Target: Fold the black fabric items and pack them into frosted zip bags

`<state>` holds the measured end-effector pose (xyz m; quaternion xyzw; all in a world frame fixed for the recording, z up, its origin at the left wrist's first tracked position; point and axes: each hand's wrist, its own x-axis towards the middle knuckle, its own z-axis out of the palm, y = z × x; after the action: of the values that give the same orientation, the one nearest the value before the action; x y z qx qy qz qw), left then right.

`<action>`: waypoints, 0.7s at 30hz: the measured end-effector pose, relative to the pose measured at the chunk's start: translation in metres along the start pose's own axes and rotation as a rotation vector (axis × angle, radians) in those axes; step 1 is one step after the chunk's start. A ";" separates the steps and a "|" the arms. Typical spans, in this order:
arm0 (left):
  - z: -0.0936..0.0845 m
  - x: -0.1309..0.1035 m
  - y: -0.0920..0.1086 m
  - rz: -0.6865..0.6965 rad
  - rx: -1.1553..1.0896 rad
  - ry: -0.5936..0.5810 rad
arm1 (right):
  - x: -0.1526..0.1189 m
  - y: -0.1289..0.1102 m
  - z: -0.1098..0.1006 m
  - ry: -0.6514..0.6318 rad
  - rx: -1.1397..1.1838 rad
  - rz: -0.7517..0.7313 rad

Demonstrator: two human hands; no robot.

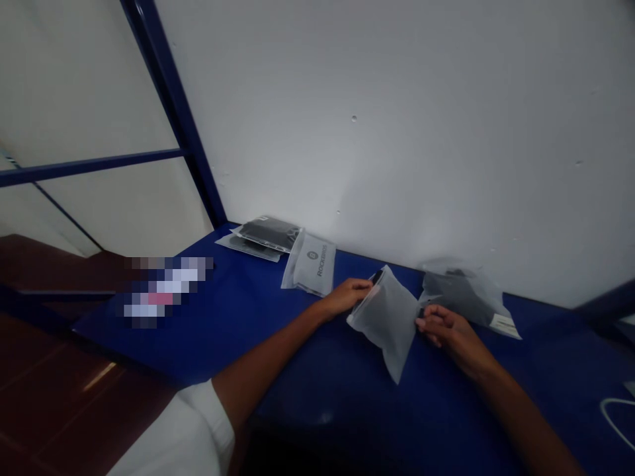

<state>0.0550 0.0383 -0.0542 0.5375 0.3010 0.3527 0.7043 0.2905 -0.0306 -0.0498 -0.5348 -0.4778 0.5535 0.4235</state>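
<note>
Presumably for two-sided control, the left hand [347, 296] pinches one edge of a frosted translucent plastic pouch [389, 317], the right hand [450, 334] its opposite edge, right of the white ROCKBROS-printed plastic packet [312, 263]. Left of that packet, dark-filled clear plastic packets [270, 233] lie stacked, probably saving space.

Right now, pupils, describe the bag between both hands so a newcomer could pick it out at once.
Find the blue table against the pale wall. Between the left hand and the right hand is a frosted bag. Its visible face is plain, unlike the ROCKBROS-printed bag, and pale, unlike the dark-filled bag beyond the right hand.
</note>
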 end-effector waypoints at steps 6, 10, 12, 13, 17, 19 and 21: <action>0.008 -0.007 0.012 0.068 -0.176 0.027 | -0.004 -0.006 0.011 0.049 -0.126 0.043; 0.011 -0.011 0.019 0.123 -0.318 0.064 | -0.007 -0.007 0.008 -0.031 -0.154 0.132; 0.012 -0.011 0.019 0.105 -0.303 0.038 | -0.008 -0.007 0.006 -0.066 -0.114 0.119; 0.012 -0.011 0.019 0.090 -0.294 0.026 | -0.009 -0.007 0.005 -0.062 -0.102 0.097; 0.009 -0.007 0.014 0.090 -0.324 0.063 | -0.011 -0.013 0.000 0.025 -0.100 0.021; 0.007 -0.003 0.013 0.142 -0.376 0.117 | -0.011 -0.017 -0.003 0.094 -0.053 -0.027; 0.004 0.001 0.014 0.203 -0.429 0.167 | -0.010 -0.020 -0.005 0.192 0.029 -0.106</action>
<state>0.0567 0.0397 -0.0397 0.3723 0.2208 0.5208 0.7358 0.2954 -0.0361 -0.0283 -0.5531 -0.4547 0.4832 0.5038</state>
